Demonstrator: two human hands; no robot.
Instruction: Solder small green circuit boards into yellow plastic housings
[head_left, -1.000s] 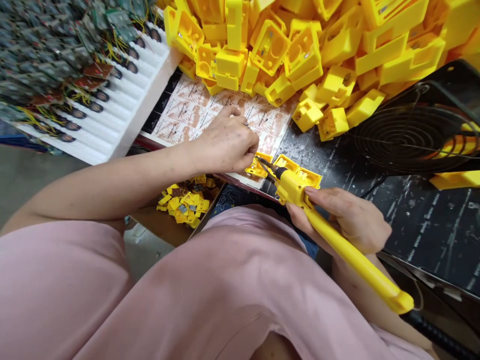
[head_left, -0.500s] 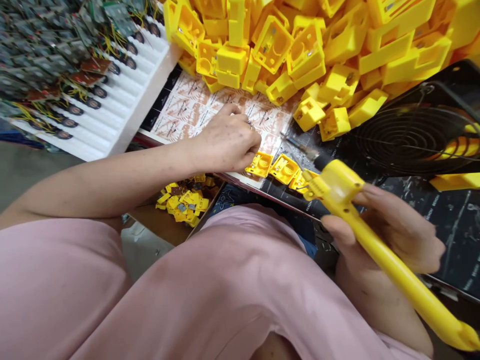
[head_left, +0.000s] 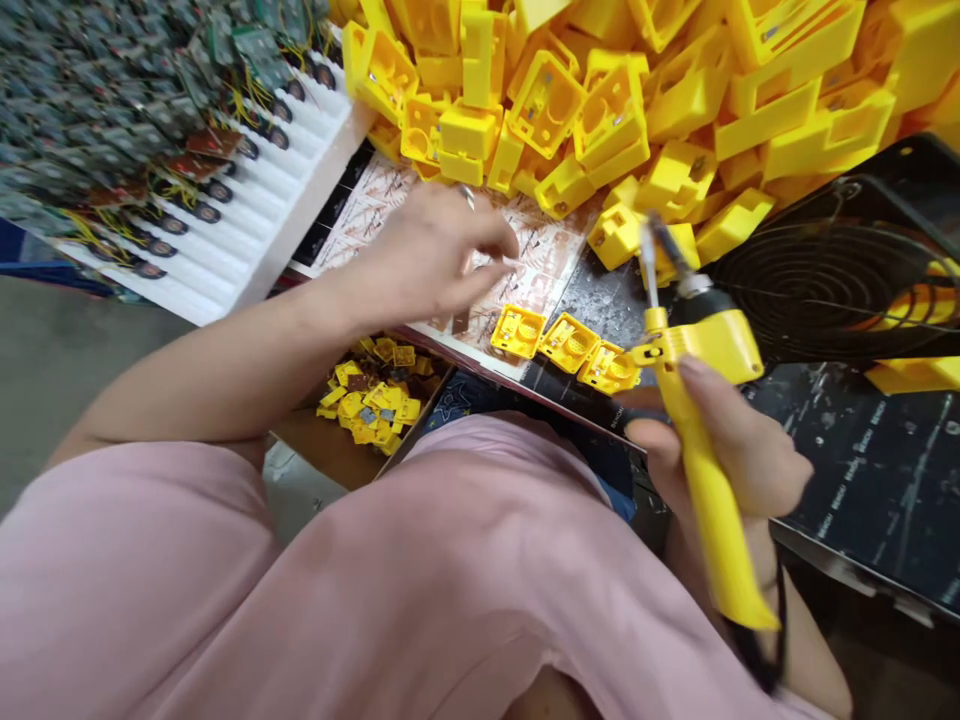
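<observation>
My right hand [head_left: 731, 450] grips a yellow soldering iron [head_left: 701, 420] by its handle, with the metal tip pointing up and away from the bench. My left hand [head_left: 431, 255] hovers, blurred, above a printed sheet of small brown labels [head_left: 540, 255]; its fingers are loosely apart and I see nothing in them. Three small yellow square parts [head_left: 570, 345] lie in a row at the sheet's near edge, between the two hands.
A big heap of yellow plastic housings [head_left: 615, 90] fills the back. A white foam tray with several wired circuit boards [head_left: 187, 160] stands at the left. A black wire fan guard [head_left: 832, 270] sits at the right. A box of small yellow pieces [head_left: 375, 395] lies below the bench edge.
My right hand lifted the soldering iron off the small yellow parts and swung it to the right, tip up. My left hand let go of the parts and rose over the label sheet.
</observation>
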